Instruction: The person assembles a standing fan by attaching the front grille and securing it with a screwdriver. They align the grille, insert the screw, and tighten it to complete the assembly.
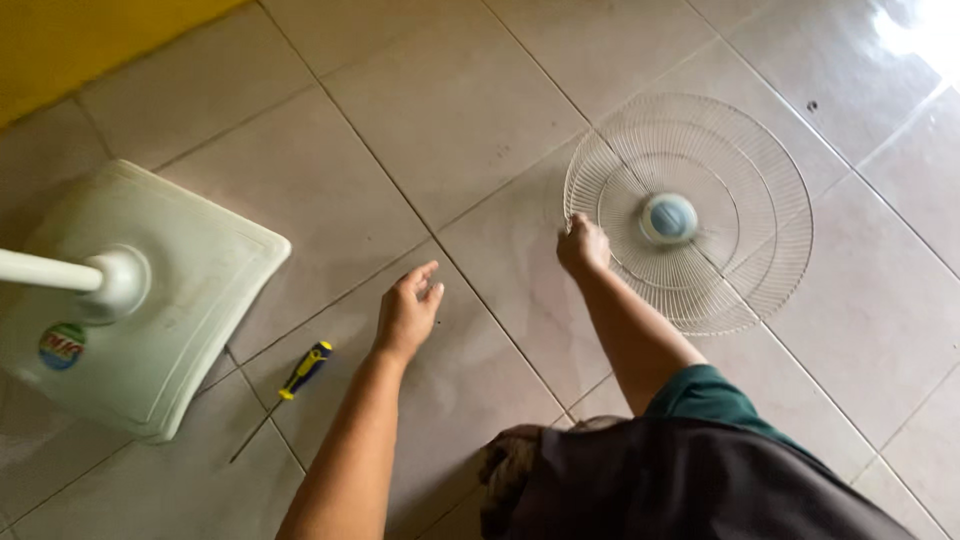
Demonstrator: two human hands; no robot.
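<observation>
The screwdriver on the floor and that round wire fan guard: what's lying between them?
In the head view, only the person's left hand, open over bare floor tiles, lies between the screwdriver and the fan guard. The right hand grips the guard's rim.

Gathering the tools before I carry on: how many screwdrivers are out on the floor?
1. The screwdriver lies on the tiles between the fan base and the left hand, touched by neither hand. Another might be hidden behind the person's body.

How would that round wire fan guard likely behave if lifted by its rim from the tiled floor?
The fan guard is thin open wire, so probably light for its size. Held at one edge, as the right hand has it, it may flex and sag slightly. Lying flat, it seems unlikely to roll, though it may slide on the glossy tiles.
</observation>
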